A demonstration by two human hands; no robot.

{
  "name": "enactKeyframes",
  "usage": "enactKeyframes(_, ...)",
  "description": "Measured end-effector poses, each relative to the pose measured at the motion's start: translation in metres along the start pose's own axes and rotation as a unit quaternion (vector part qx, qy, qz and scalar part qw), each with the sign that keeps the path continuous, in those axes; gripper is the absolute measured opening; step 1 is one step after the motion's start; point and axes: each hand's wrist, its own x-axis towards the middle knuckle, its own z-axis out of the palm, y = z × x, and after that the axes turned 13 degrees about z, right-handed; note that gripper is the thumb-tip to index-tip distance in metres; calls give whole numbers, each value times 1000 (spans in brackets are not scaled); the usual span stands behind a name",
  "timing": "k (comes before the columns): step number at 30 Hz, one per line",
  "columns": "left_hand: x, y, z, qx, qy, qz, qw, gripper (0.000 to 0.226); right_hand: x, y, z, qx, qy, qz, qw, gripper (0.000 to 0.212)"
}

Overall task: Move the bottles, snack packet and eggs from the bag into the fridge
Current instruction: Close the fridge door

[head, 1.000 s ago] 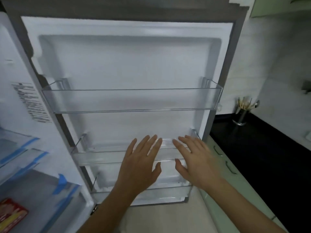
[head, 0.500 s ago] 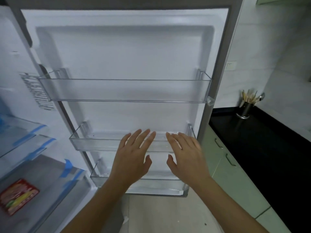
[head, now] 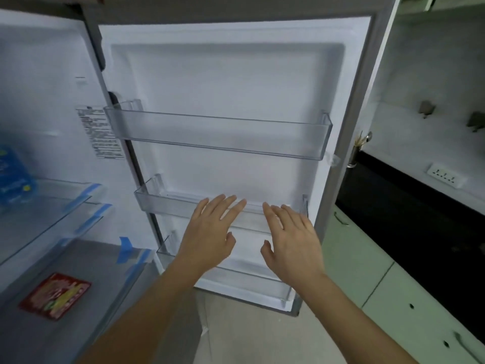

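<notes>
1. Left hand [head: 210, 237] and right hand [head: 291, 243] are hovering released before the door rack [head: 168, 203].
2. Snack packet [head: 55, 295] is lying on the fridge shelf [head: 105, 258]; probably light, crinkly, best pinched at an edge.

No legible text: label [head: 101, 132] on fridge wall [head: 52, 88], red packet [head: 55, 295], blue packet [head: 14, 177] print all blurred
</notes>
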Motion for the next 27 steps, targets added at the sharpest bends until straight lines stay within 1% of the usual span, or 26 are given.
enactKeyframes(2,-14,-2,-11,-21,-10,-2,1000,73,-19,-12,-18,17,2,-13,1000,74)
enactKeyframes(4,-29,2,-23,-51,-10,-20,998,69,-41,-17,-37,44,16,-34,998,68)
enactKeyframes(7,-54,34,-46,-124,50,-54,990,65,-74,-10,-66,92,56,-34,994,60)
enactKeyframes(9,-69,66,-61,-151,84,-53,984,61,-90,0,-82,110,81,-32,990,59)
enactKeyframes(11,-82,96,-73,-147,87,-37,985,59,-98,11,-92,126,98,-37,986,60)
enactKeyframes(13,-93,119,-80,-127,74,-26,989,59,-100,18,-97,144,113,-43,982,62)
enactKeyframes(17,-119,140,-83,-71,51,-45,995,59,-99,23,-99,180,145,-63,971,65)
enactKeyframes(19,-135,145,-87,-38,43,-83,995,57,-100,23,-99,217,133,-81,964,67)
enactKeyframes(23,-159,157,-104,11,38,-180,983,58,-104,17,-99,286,58,-124,948,78)
enactKeyframes(25,-165,166,-113,28,56,-240,969,61,-104,10,-100,308,35,-159,937,82)
enactKeyframes(27,-168,181,-121,39,86,-306,947,64,-106,2,-103,341,10,-203,918,81)
